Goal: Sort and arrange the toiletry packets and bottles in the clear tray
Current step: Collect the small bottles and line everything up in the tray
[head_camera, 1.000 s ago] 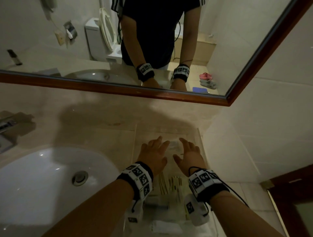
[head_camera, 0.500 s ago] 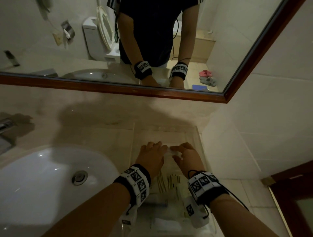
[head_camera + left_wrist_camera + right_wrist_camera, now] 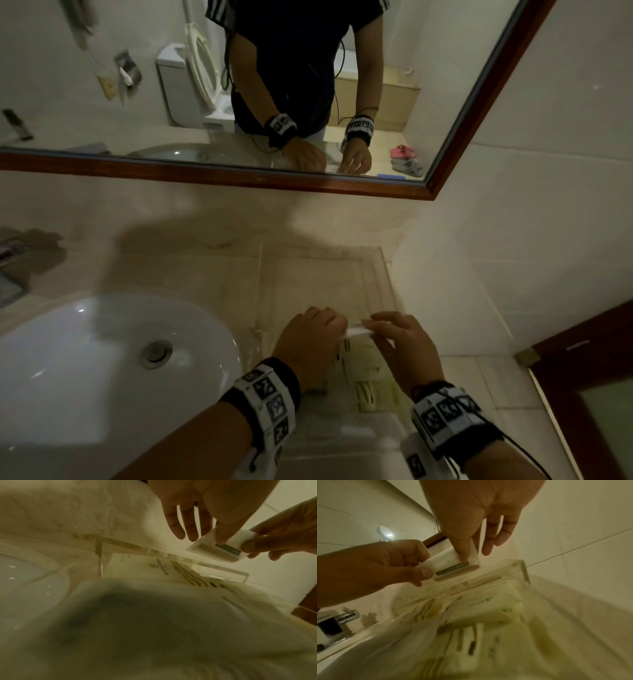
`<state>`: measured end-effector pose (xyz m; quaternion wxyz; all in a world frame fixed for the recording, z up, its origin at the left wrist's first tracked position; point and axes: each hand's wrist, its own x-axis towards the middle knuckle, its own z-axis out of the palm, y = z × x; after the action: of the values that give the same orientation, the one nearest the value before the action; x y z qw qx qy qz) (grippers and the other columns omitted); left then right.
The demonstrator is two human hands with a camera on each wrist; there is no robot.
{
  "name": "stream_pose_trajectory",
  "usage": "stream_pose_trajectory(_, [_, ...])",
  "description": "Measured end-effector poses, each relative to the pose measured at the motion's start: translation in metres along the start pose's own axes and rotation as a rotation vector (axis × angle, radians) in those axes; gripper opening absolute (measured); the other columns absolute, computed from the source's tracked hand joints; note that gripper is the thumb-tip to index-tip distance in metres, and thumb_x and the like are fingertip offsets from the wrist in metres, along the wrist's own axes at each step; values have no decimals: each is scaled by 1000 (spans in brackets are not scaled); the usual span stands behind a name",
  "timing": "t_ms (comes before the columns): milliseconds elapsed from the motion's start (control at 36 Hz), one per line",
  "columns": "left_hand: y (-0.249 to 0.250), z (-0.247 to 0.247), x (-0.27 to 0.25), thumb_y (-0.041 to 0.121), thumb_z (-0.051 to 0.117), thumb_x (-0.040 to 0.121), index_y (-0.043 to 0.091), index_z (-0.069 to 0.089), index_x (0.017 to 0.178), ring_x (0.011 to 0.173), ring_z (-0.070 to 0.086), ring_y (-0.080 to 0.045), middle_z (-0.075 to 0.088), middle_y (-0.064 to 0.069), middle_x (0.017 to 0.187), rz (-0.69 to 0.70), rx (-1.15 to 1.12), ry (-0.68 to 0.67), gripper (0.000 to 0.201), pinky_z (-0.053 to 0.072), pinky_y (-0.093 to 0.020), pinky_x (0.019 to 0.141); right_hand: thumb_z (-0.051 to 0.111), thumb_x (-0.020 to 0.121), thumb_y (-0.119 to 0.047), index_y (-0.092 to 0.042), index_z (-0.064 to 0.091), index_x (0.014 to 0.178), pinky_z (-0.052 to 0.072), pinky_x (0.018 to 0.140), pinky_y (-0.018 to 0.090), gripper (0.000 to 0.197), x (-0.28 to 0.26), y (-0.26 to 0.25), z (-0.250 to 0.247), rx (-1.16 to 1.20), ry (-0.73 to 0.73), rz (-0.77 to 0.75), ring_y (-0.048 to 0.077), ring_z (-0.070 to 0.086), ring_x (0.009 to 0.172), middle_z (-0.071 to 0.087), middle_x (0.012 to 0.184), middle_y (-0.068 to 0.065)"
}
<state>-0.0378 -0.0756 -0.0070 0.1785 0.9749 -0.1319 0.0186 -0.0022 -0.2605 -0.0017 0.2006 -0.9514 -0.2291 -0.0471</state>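
Observation:
A small white packet (image 3: 358,331) with a green label hangs between both hands above the clear tray (image 3: 383,274). My left hand (image 3: 337,325) pinches its left end and my right hand (image 3: 371,323) pinches its right end. In the left wrist view my left hand (image 3: 217,538) has its thumb on the packet (image 3: 205,547), the other fingers hanging straight, with the right hand (image 3: 248,547) gripping the far end. The right wrist view shows the same packet (image 3: 452,568) held over the tray's rim (image 3: 518,566). Several flat packets (image 3: 370,373) lie in the tray below.
A white sink (image 3: 102,359) lies left of the tray, with a chrome faucet (image 3: 10,260) at the far left. The wood-framed mirror (image 3: 239,180) runs above the counter. A tiled wall (image 3: 513,240) and a dark wooden door frame (image 3: 582,342) close in on the right.
A second ago both hands reached flat and open over the tray's far part. They have since closed on the white packet, lifted it and drawn it nearer.

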Motion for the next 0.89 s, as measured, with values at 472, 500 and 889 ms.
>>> stream_pose_trajectory(472, [38, 31, -44, 20, 72, 62, 23, 54, 76, 63, 60, -15, 64, 4, 78, 220, -71, 35, 22, 47, -19, 49, 88, 53, -7, -28, 73, 87, 49, 50, 23, 43, -88, 22, 4, -36, 38, -115, 11, 53, 65, 64, 81, -5])
stream_pose_trajectory(500, [38, 34, -47, 21, 77, 59, 23, 55, 75, 63, 60, -13, 65, 5, 78, 236, -72, 29, 27, 47, -19, 50, 88, 51, -7, -28, 73, 86, 48, 49, 25, 43, -90, 23, 6, -64, 24, -124, 13, 54, 61, 63, 78, -4])
stream_pose_trajectory(889, [29, 44, -63, 28, 35, 60, 35, 72, 83, 84, 69, 1, 72, 22, 94, 224, -32, -151, 45, 54, -16, 72, 53, 65, -47, -33, 70, 94, 33, 56, 21, 37, -103, 14, 13, -200, -132, -81, 13, 58, 64, 61, 79, -11])
